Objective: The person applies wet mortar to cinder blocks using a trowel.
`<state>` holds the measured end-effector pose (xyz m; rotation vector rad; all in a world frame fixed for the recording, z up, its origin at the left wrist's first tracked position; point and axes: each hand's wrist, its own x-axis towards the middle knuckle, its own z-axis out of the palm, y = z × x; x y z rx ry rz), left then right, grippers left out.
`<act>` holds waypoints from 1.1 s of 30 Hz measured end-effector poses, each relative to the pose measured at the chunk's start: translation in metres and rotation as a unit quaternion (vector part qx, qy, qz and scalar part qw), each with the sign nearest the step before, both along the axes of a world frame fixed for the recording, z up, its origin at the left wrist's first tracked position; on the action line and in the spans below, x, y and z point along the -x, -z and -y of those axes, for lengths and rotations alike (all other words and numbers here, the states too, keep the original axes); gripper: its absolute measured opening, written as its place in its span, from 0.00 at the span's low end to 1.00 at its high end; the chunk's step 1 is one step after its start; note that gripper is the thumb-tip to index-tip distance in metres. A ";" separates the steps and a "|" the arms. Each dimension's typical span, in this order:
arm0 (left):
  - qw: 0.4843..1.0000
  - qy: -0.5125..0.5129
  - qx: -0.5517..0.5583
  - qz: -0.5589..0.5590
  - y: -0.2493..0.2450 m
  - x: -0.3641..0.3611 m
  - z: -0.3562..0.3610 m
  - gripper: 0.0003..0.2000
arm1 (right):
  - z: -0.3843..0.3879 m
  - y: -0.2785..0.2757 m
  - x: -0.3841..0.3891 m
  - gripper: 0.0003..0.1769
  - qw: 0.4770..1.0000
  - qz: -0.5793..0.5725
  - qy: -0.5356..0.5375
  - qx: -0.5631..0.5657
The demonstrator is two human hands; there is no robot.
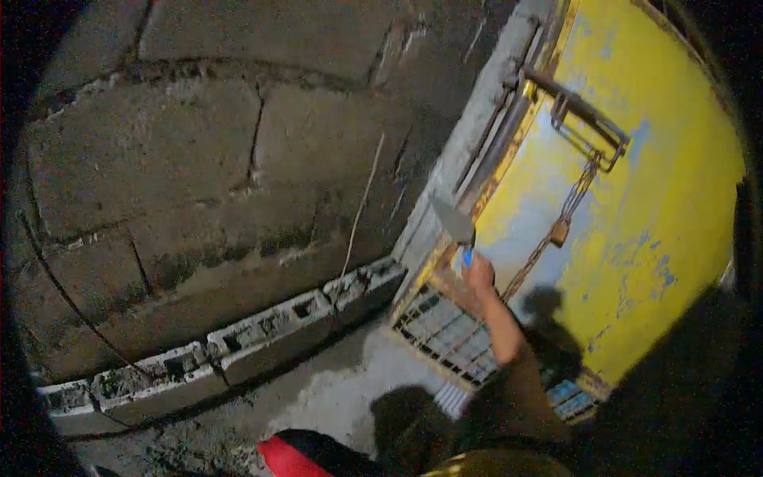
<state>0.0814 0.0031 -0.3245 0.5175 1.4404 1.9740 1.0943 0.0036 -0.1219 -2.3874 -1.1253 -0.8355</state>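
My right hand [479, 276] reaches up from the lower right, its fingers closed round the blue handle of a trowel [453, 220]. The trowel's pointed grey blade is aimed up and left, overlapping the rough cement edge beside the yellow metal door [636, 230]. My left hand is out of view. Below the blade runs a low row of hollow concrete blocks [274, 334] along the foot of the wall, its open cells partly filled with mortar.
A block wall [191, 135] rises behind the row. On the door hang a rusty bolt [584, 111], a chain [576, 195] and a padlock [559, 232]. A metal grate [449, 334] lies at the door's foot. Something red and black [306, 455] shows at the bottom edge.
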 end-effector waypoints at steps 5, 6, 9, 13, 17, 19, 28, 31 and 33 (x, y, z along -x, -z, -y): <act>1.000 -0.005 0.005 0.018 0.009 -0.004 0.007 0.08 | -0.002 -0.026 0.018 0.18 0.999 0.009 -0.028 0.035; 1.000 -0.005 0.011 0.015 0.012 -0.001 0.007 0.09 | -0.005 -0.022 0.010 0.18 0.999 0.012 -0.027 0.031; 1.000 -0.009 0.013 0.014 0.017 0.005 0.007 0.09 | -0.009 -0.008 -0.013 0.17 0.998 0.034 -0.001 0.061; 0.999 -0.021 0.023 -0.011 0.028 0.032 0.014 0.10 | 0.009 -0.013 0.022 0.16 0.677 -0.641 -0.251 -0.258; 0.999 -0.019 0.004 -0.035 0.045 0.075 0.023 0.11 | 0.036 -0.018 0.026 0.13 0.722 -0.614 -0.202 -0.247; 0.999 -0.015 -0.001 -0.031 0.055 0.097 0.033 0.12 | 0.034 -0.008 -0.012 0.14 0.882 -0.438 -0.133 -0.115; 0.989 0.100 -0.041 0.100 0.064 0.168 0.109 0.16 | 0.075 0.063 0.038 0.20 0.891 -0.262 -0.163 0.334; 0.985 0.164 0.056 -0.003 0.036 0.129 0.105 0.19 | 0.101 0.147 0.116 0.21 0.836 -0.255 -0.211 0.437; 0.976 0.108 0.116 -0.151 -0.012 0.063 0.103 0.19 | 0.076 0.205 0.175 0.23 0.795 -0.237 -0.302 0.470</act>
